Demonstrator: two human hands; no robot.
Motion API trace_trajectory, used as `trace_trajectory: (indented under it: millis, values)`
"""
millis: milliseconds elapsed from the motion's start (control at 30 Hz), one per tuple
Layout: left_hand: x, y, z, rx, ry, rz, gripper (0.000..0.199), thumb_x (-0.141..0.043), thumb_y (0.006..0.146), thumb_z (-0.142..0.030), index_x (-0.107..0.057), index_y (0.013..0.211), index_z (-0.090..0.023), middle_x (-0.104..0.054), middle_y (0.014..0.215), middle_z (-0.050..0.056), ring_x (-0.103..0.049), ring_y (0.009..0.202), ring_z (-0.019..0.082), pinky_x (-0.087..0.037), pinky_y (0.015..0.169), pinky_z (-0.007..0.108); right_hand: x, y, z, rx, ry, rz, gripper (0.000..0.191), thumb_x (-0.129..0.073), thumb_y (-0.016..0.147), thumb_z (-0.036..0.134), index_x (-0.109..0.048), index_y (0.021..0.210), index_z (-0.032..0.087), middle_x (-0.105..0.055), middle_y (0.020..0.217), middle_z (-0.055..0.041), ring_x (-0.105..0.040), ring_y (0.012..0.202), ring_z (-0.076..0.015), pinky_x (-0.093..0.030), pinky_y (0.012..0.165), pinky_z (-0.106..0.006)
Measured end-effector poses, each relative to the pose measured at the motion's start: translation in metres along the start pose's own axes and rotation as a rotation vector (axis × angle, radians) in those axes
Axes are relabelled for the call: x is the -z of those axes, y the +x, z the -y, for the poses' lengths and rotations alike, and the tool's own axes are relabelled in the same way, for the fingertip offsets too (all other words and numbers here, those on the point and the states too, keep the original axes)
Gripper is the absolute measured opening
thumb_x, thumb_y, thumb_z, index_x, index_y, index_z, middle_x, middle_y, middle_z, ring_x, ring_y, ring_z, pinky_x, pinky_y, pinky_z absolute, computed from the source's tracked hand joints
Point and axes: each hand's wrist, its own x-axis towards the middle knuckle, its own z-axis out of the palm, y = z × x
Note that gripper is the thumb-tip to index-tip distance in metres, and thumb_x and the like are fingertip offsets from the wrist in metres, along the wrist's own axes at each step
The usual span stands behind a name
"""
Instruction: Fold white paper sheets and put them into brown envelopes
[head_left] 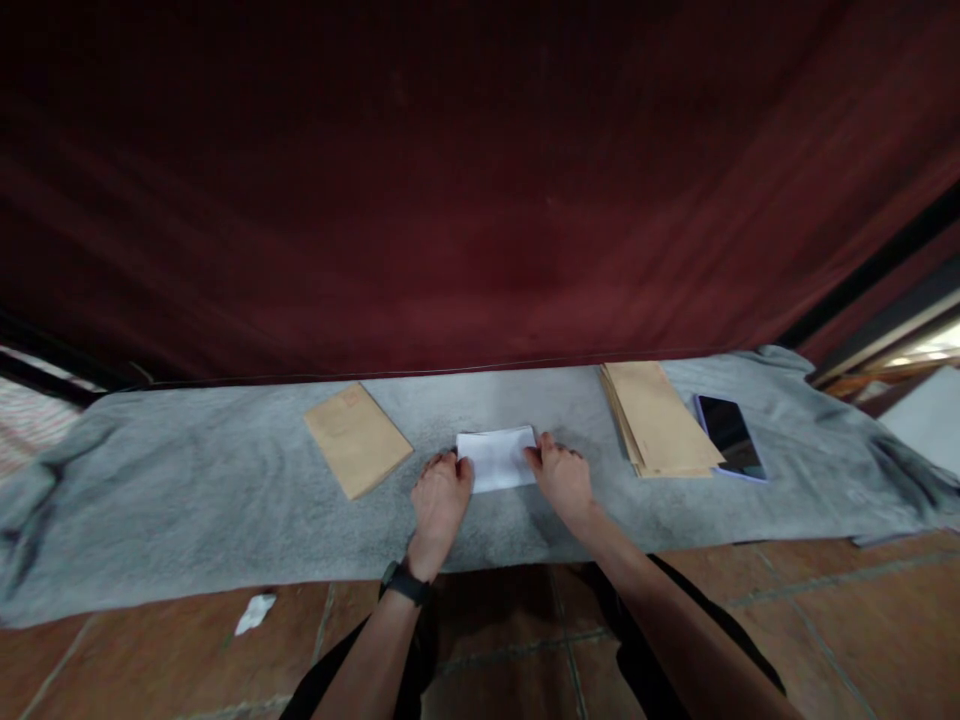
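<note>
A folded white sheet of paper (497,460) is held between my two hands, low over the grey cloth (225,490). My left hand (441,492) grips its left edge, thumb on top and fingers curled at the side. On the opposite edge, my right hand (561,477) pinches the paper the same way. To the left lie brown envelopes (357,440), set at an angle. A thicker, fanned stack of brown envelopes (660,420) rests to the right of my right hand.
A phone (731,437) in a light purple case lies beside the right stack, partly under its corner. Behind the cloth rises a dark red surface (480,250). A crumpled white scrap (255,613) is on the tiled floor (172,650).
</note>
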Motion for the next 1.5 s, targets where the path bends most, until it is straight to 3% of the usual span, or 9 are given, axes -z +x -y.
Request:
trace_trajectory:
  millis: [133,267,367,533,633,967,1500]
  values:
    - [0.000,0.002,-0.002,0.008,0.016,0.001,0.034,-0.045,0.101,-0.035,-0.073,0.106,-0.015,-0.075,0.099,0.013,-0.072,0.097,0.025,-0.050,0.081,0.031,-0.004,0.003,0.001,0.052,-0.023,-0.083,0.031,-0.044,0.104,0.037,-0.060,0.118,0.015,-0.076,0.089,-0.0142,-0.072,0.082,-0.0260,-0.048,0.080,-0.037]
    - [-0.002,0.002,-0.003,0.013,0.019,-0.014,0.034,-0.045,0.101,-0.035,-0.073,0.104,-0.015,-0.075,0.099,0.014,-0.072,0.097,0.026,-0.051,0.079,0.031,0.000,0.006,-0.001,0.106,-0.032,-0.221,0.025,-0.047,0.103,0.034,-0.063,0.110,0.016,-0.073,0.103,-0.0155,-0.066,0.097,-0.0292,-0.044,0.087,-0.041]
    - [-0.003,0.002,-0.002,0.000,0.020,-0.020,0.034,-0.044,0.101,-0.035,-0.073,0.102,-0.015,-0.075,0.099,0.014,-0.072,0.097,0.026,-0.051,0.079,0.032,0.002,0.004,0.000,0.172,-0.020,-0.275,0.030,-0.045,0.103,0.034,-0.063,0.118,0.015,-0.070,0.113,-0.0163,-0.061,0.103,-0.0306,-0.043,0.090,-0.044]
    - [-0.008,0.002,0.001,-0.027,0.010,-0.041,0.035,-0.042,0.102,-0.034,-0.072,0.104,-0.015,-0.075,0.100,0.014,-0.072,0.098,0.026,-0.052,0.079,0.032,-0.010,-0.005,0.006,0.405,0.090,-0.245,0.042,-0.039,0.106,0.034,-0.056,0.140,0.015,-0.056,0.147,-0.0143,-0.051,0.131,-0.0283,-0.037,0.109,-0.044]
    - [-0.010,0.003,0.002,-0.036,0.007,-0.040,0.036,-0.042,0.102,-0.034,-0.072,0.105,-0.015,-0.075,0.100,0.015,-0.072,0.099,0.026,-0.052,0.080,0.032,-0.021,-0.009,0.008,0.471,0.138,-0.183,0.047,-0.035,0.107,0.034,-0.052,0.146,0.014,-0.049,0.154,-0.0123,-0.042,0.143,-0.0250,-0.031,0.118,-0.043]
    - [-0.005,0.004,0.000,-0.010,-0.005,-0.020,0.036,-0.042,0.102,-0.036,-0.072,0.106,-0.016,-0.076,0.098,0.015,-0.072,0.098,0.026,-0.051,0.079,0.031,-0.031,-0.013,0.008,0.366,0.072,-0.116,0.051,-0.030,0.108,0.038,-0.044,0.153,0.018,-0.038,0.162,-0.0110,-0.035,0.150,-0.0261,-0.027,0.121,-0.047]
    - [-0.004,0.003,-0.004,0.042,0.005,0.000,0.035,-0.044,0.100,-0.035,-0.073,0.105,-0.015,-0.075,0.096,0.015,-0.072,0.099,0.028,-0.054,0.080,0.034,-0.035,-0.013,0.011,0.345,0.010,-0.116,0.053,-0.037,0.107,0.038,-0.040,0.156,0.019,-0.031,0.165,-0.0107,-0.034,0.150,-0.0307,-0.025,0.121,-0.048]
